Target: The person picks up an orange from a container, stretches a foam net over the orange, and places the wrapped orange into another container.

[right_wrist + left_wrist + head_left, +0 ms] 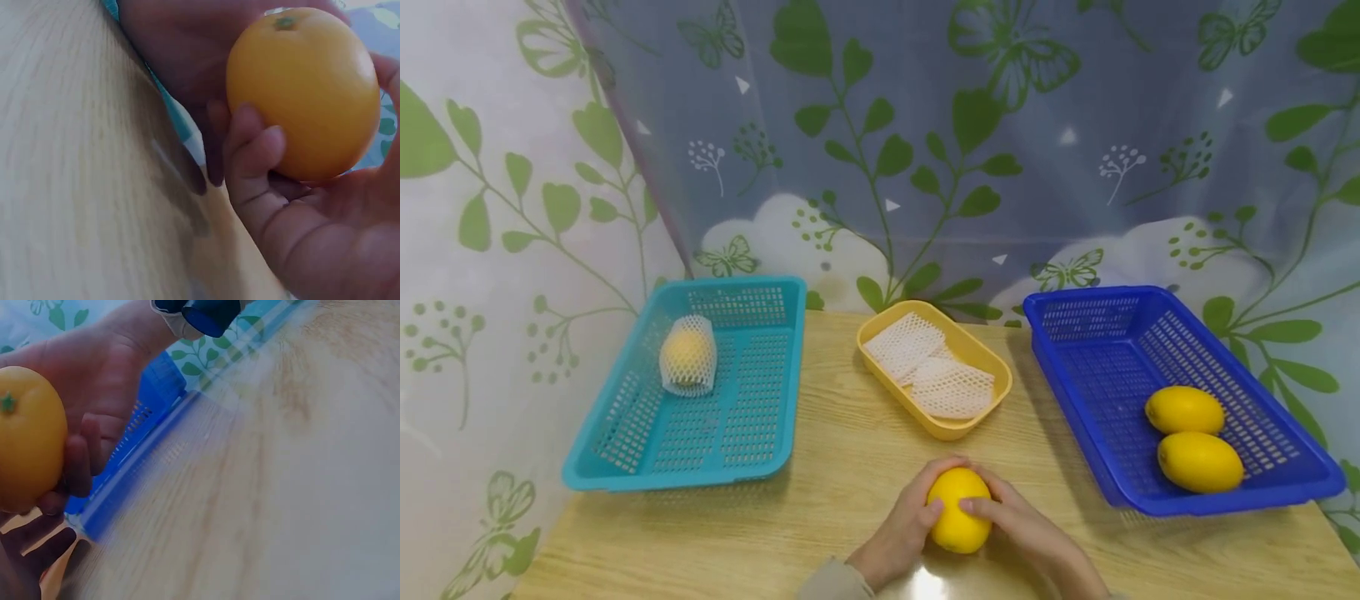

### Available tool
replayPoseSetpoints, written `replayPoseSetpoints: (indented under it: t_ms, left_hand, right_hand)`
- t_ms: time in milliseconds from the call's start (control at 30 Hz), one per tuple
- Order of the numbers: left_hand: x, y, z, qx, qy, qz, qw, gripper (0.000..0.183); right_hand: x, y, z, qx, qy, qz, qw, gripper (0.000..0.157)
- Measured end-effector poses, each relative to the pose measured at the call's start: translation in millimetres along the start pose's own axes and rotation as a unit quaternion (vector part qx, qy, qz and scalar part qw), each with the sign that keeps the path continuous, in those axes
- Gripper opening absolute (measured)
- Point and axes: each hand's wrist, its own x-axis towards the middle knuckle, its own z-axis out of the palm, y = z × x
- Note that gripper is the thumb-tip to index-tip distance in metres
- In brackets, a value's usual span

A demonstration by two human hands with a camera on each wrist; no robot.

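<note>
Both hands hold one orange (959, 510) low over the table's front middle. The left hand (901, 525) cups its left side with the thumb on the near face. The right hand (1026, 529) holds the other side, its thumb across the front. A small green stem end shows on the orange (306, 94) in the right wrist view, where curled fingers of the right hand (325, 231) support it from below. Part of the orange (28, 437) is cut off in the left wrist view, and the left hand's fingers (47, 547) show only partly there.
A teal basket (797, 375) at left holds one yellow fruit (688, 354) in a white foam net. White foam nets (951, 387) lie in a small yellow tray (880, 375) at the middle. A blue basket (1067, 417) at right holds two yellow fruits (1201, 462). Patterned curtains (880, 167) stand behind.
</note>
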Motion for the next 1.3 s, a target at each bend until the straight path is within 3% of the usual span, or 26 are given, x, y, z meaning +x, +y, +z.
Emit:
replayPoseSetpoints:
  t_ms: [100,267,400,500,667,800,900,1067,1300]
  left_hand:
    - [-0.4,-0.6,0.6,-0.007,-0.021,0.007,0.9997,0.06]
    - [-0.3,-1.8,0.8,0.0,-0.036,0.054,0.9979,0.073]
    - [0.1,-2.7,1.9,0.023,-0.03,0.06,0.9975,0.093]
    - [0.0,-4.4,3.0,0.045,-0.014,0.053,0.9975,0.091]
    - [-0.7,-5.6,3.7,0.082,0.013,0.044,0.9956,0.08]
    - [-1.8,-3.5,3.5,0.088,0.014,0.019,0.9958,0.076]
    - [-2.1,-2.5,3.6,0.094,0.015,0.008,0.9954,0.075]
    - [-2.4,-4.2,3.8,0.105,0.025,0.003,0.9942,0.071]
    - [-1.9,-2.1,4.2,0.117,0.041,0.0,0.9923,0.067]
  right_hand:
    - [1.4,4.1,-1.6,0.062,-0.04,0.015,0.997,0.047]
    - [5.3,11.6,-4.1,0.126,-0.083,0.035,0.988,0.039]
    - [7.7,14.9,-3.8,0.143,-0.082,0.069,0.984,0.046]
    - [8.9,15.9,-1.3,0.137,-0.063,0.094,0.984,0.05]
    - [9.8,17.0,4.1,0.081,0.003,0.108,0.991,0.056]
    - [11.0,17.0,8.0,0.001,0.087,0.1,0.991,0.061]
    - [13.4,18.2,10.0,-0.067,0.167,0.082,0.98,0.061]
    - [17.9,23.1,10.4,-0.134,0.287,0.025,0.948,0.044]
    - [19.6,29.4,11.9,-0.095,0.324,-0.027,0.941,0.034]
